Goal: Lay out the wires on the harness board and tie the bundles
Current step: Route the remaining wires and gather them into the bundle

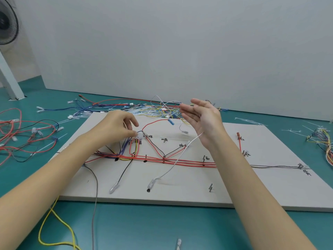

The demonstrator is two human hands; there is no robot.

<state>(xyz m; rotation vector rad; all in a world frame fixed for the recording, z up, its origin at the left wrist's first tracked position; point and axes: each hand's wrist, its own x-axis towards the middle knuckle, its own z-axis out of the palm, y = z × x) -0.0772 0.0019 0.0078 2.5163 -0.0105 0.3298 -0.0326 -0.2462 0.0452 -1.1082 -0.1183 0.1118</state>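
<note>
White wire (177, 158) hangs from your right hand (205, 121): it leaves the heel of the palm and drops toward you to a grey terminal (152, 183) lying on the harness board (180, 193). That hand is raised above the board, palm facing left, fingers straight and spread; the wire looks draped at the palm base rather than pinched, can't tell the exact contact. Your left hand (117, 126) is down on the board, fingertips pinching a small white connector (139, 137) with the blue wires (125, 145) running from it back toward your wrist. Just right of that grip sits a red loop (134, 150) with a yellow wire inside it. Nearer you than both hands, the red bundle (180, 162) runs left to right across the board, passing under the white wire. Beyond your right hand, a loose pile of wires (153, 110) lies at the board's far edge on the green table (162, 228). Well left of your left hand, more red and black wires (21, 138) sprawl on the table. Under your left forearm a yellow wire (59, 221) and a grey wire (94, 204) trail off the board's near edge.
</note>
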